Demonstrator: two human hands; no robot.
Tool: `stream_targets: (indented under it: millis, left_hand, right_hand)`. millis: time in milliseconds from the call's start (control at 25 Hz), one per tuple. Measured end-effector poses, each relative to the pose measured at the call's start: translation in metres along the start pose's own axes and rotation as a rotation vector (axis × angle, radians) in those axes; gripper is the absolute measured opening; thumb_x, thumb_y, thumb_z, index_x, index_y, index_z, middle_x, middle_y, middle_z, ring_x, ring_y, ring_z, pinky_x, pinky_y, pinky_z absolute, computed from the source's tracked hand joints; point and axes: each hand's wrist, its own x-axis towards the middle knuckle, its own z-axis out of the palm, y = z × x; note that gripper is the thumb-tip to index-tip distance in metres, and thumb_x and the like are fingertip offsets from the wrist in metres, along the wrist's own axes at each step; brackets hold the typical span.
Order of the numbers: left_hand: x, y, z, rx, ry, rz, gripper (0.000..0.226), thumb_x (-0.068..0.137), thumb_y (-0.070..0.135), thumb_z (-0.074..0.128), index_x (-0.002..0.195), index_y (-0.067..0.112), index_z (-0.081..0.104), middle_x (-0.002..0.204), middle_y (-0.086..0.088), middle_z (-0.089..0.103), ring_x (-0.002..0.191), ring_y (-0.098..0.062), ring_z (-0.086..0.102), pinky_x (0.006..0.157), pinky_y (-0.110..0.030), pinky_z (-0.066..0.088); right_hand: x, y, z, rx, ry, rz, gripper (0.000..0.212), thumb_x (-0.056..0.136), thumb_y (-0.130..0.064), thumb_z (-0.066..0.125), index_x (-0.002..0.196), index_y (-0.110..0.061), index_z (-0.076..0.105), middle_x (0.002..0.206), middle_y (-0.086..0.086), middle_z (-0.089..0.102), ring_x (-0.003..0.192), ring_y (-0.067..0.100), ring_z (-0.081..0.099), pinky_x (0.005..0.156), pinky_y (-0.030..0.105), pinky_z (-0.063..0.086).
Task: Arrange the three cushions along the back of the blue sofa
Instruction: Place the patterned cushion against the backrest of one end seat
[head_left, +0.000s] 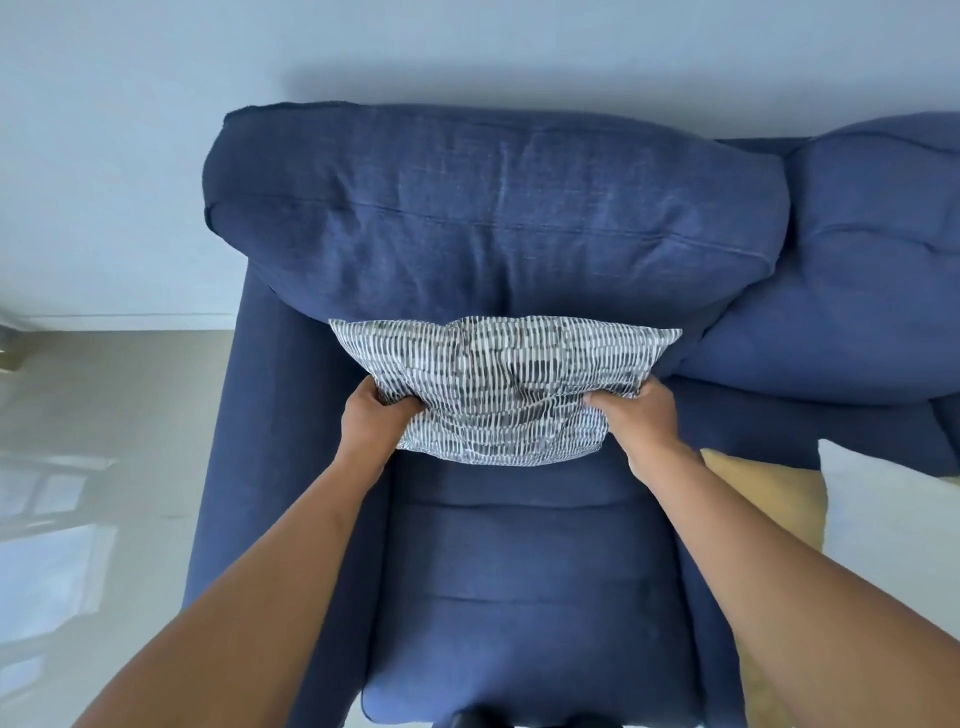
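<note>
A grey-and-white patterned cushion (501, 387) leans against the left back pad of the blue sofa (498, 218). My left hand (371, 415) grips its lower left edge and my right hand (636, 415) grips its lower right edge. The cushion's bottom hangs just above the seat (524, 597). On the seat to the right lie a mustard-yellow cushion (769, 499) and a white cushion (893, 525), both partly cut off by my right arm and the frame edge.
The sofa's left armrest (234, 467) runs down beside the seat. A pale glossy floor (104, 467) spreads to the left. A white wall (130, 130) stands behind the sofa. A second blue back pad (857, 260) sits on the right.
</note>
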Motion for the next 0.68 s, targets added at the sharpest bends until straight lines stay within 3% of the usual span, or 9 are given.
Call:
stream_targets:
  millis: [120,240,360,400,480,600,680]
  left_hand:
    - [0.039,-0.005,0.019,0.045,-0.042,-0.046,0.047,0.079,0.018,0.075,0.124,0.017,0.061,0.11,0.004,0.072,0.105,-0.021,0.068,0.091,-0.04,0.056]
    - [0.056,-0.012,0.034,0.057,-0.062,-0.082,0.043,0.087,0.022,0.069,0.128,0.019,0.057,0.106,0.006,0.066,0.097,-0.018,0.061,0.085,-0.036,0.05]
    - [0.057,-0.017,0.037,0.069,-0.038,-0.092,0.045,0.088,0.029,0.067,0.129,0.017,0.054,0.116,0.0,0.066,0.099,-0.02,0.061,0.084,-0.036,0.05]
    - [0.053,-0.019,0.037,0.088,-0.028,-0.087,0.044,0.089,0.03,0.067,0.127,0.015,0.053,0.115,0.001,0.066,0.102,-0.022,0.062,0.084,-0.036,0.051]
    - [0.038,-0.022,0.036,0.124,-0.033,-0.08,0.047,0.092,0.032,0.066,0.133,0.012,0.053,0.12,0.0,0.065,0.113,-0.025,0.062,0.092,-0.039,0.051]
    - [0.0,-0.021,0.036,0.179,-0.112,-0.053,0.063,0.096,0.037,0.063,0.153,0.017,0.043,0.154,-0.002,0.051,0.139,-0.022,0.051,0.114,-0.037,0.04]
    - [-0.034,-0.016,0.035,0.224,-0.144,-0.025,0.065,0.098,0.036,0.061,0.157,0.018,0.037,0.157,0.0,0.047,0.142,-0.017,0.047,0.109,-0.027,0.034]
  right_hand:
    - [0.038,0.014,0.022,-0.092,-0.007,0.047,0.034,0.074,-0.02,0.085,0.104,-0.014,0.07,0.096,0.001,0.074,0.085,0.023,0.07,0.077,0.033,0.056]
    - [0.057,0.024,0.038,-0.189,-0.054,0.099,0.044,0.082,-0.038,0.081,0.112,-0.012,0.062,0.092,0.0,0.064,0.083,0.025,0.063,0.079,0.041,0.055]
    - [0.057,0.026,0.041,-0.25,-0.055,0.104,0.063,0.087,-0.044,0.076,0.135,-0.009,0.056,0.121,0.011,0.066,0.114,0.037,0.063,0.099,0.047,0.054]
    - [0.055,0.028,0.038,-0.264,-0.053,0.101,0.067,0.088,-0.045,0.074,0.139,-0.007,0.054,0.132,0.012,0.063,0.122,0.037,0.061,0.101,0.046,0.052]
    - [0.044,0.03,0.028,-0.269,-0.064,0.092,0.063,0.089,-0.045,0.071,0.138,-0.008,0.057,0.133,0.008,0.065,0.121,0.033,0.063,0.097,0.04,0.053]
    - [0.013,0.028,0.007,-0.218,-0.075,0.071,0.058,0.091,-0.04,0.069,0.141,-0.012,0.059,0.137,0.009,0.067,0.121,0.026,0.064,0.098,0.036,0.052]
    - [-0.017,0.021,-0.008,-0.225,-0.098,0.025,0.057,0.095,-0.035,0.067,0.145,-0.011,0.056,0.145,0.01,0.062,0.13,0.025,0.06,0.1,0.032,0.047]
